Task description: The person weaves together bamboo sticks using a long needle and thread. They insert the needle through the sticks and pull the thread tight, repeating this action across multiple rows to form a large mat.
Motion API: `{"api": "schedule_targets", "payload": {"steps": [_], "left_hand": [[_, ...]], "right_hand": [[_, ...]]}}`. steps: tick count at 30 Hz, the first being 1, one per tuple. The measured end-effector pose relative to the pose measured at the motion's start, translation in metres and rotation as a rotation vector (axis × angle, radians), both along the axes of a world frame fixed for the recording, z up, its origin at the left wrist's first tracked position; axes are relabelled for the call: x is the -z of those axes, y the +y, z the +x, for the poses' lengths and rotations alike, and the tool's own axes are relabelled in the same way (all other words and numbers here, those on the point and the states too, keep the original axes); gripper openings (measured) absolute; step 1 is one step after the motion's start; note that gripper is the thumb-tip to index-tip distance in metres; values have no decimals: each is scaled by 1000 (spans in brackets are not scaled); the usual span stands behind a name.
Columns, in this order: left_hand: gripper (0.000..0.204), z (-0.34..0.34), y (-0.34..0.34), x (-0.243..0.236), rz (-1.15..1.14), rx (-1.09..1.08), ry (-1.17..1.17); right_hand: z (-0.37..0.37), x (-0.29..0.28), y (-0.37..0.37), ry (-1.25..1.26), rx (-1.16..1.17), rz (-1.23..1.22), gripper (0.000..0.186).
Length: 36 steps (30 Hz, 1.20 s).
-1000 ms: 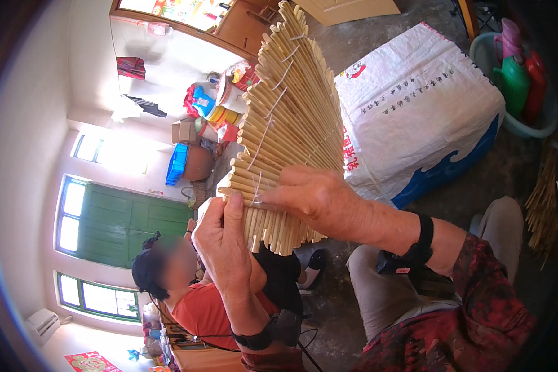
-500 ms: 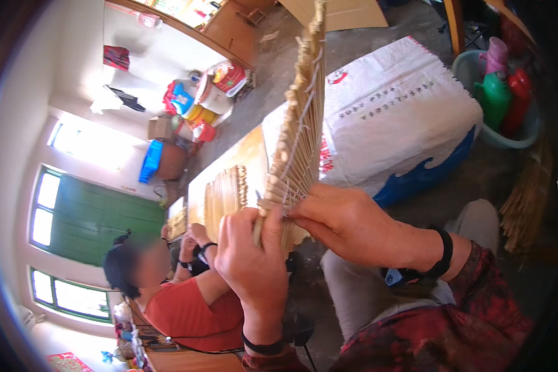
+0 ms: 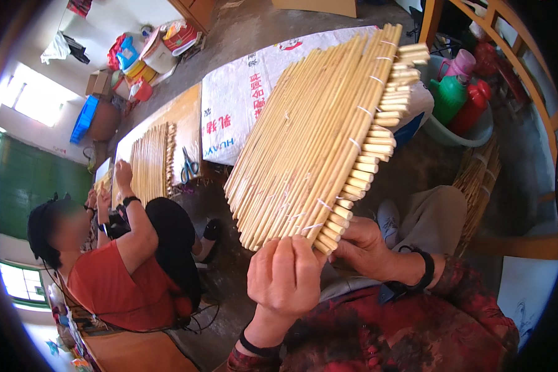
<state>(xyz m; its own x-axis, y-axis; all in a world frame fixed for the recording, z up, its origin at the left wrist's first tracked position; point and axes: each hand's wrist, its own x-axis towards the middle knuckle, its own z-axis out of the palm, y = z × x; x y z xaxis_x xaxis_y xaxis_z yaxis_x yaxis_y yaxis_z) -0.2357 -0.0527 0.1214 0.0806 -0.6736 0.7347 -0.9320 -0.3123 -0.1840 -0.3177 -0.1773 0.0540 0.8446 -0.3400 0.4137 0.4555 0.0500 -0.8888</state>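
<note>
A mat of straw-coloured reed sticks, bound with white string near its staggered stick ends on the right, is held tilted before me. My left hand grips its bottom corner, fingers bent over the sticks. My right hand is closed at the lower right corner, its fingertips hidden behind the stick ends. Beyond the mat lies a white printed woven sack.
A co-worker in red sits at the left, hands near another mat on a board, with scissors beside it. A tub with flasks, a reed bundle and a wooden chair frame stand at the right.
The mat has turned from nearly edge-on to broad side facing me, leaning rightward. Both my hands moved with it; the view shifted, showing more of the co-worker's board.
</note>
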Motion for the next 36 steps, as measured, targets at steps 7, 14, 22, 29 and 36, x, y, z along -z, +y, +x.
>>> {"api": "schedule_targets", "payload": {"steps": [7, 14, 22, 29, 36], "left_hand": [[24, -4, 7, 8, 5, -1, -32], [26, -1, 15, 4, 18, 17, -5], [24, 2, 22, 7, -19, 64, 71], [22, 3, 25, 0, -1, 57, 77], [22, 11, 24, -10, -5, 78, 91]], "right_hand": [[-18, 12, 4, 182, -26, -108, 18], [1, 20, 14, -64, 225, -307, 25], [-1, 39, 23, -101, 283, -328, 23], [0, 56, 33, 41, 84, 129, 34], [16, 22, 27, -153, 281, -284, 27]]}}
